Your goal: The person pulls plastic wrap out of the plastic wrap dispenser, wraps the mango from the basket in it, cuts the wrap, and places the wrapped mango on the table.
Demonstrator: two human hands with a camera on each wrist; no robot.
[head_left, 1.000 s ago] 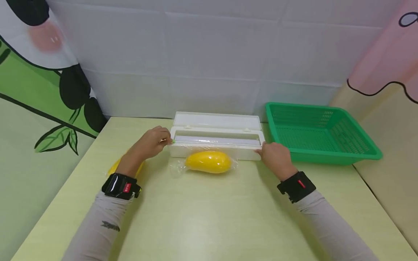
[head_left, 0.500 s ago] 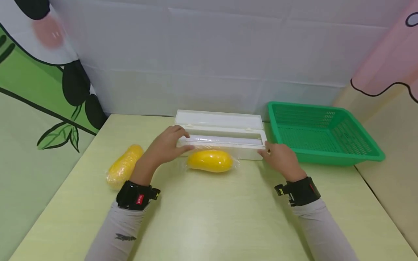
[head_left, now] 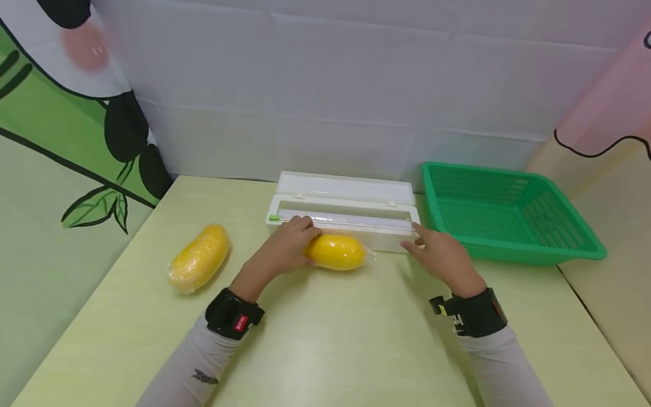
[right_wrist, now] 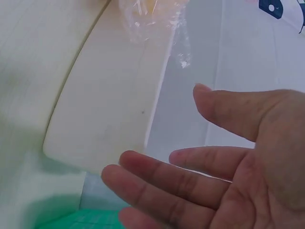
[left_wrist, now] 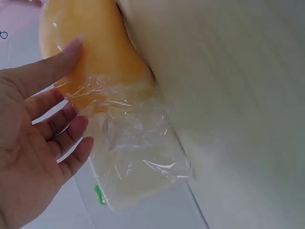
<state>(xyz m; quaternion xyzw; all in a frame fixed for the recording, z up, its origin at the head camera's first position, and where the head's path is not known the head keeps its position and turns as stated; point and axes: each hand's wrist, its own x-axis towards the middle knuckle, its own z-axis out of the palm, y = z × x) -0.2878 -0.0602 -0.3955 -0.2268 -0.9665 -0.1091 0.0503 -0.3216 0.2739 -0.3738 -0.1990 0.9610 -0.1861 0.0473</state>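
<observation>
My left hand [head_left: 289, 246] holds the left end of a smooth yellow, elongated fruit-like item [head_left: 338, 252], thumb on its near face and fingers around the top. Clear cling film [left_wrist: 138, 138] clings around it and trails past its end in the left wrist view. Behind stands a white cling film dispenser [head_left: 391, 242], its lid [head_left: 346, 188] raised and a film roll [head_left: 351, 220] inside. A green cutter slider [head_left: 274, 217] sits at its left end. By the dispenser's right end is my right hand [head_left: 439, 257], its fingers loosely extended with nothing between them in the right wrist view.
A second yellow item [head_left: 199, 259], wrapped in film, lies at the left of the table [head_left: 325, 339]. To the right of the dispenser stands a green plastic basket [head_left: 513, 254]. A pale cloth wall [head_left: 346, 85] closes off the back.
My left hand has left the slider at the dispenser's left end, moved right and down, and taken hold of the yellow item. The right hand stays near the dispenser's right end.
</observation>
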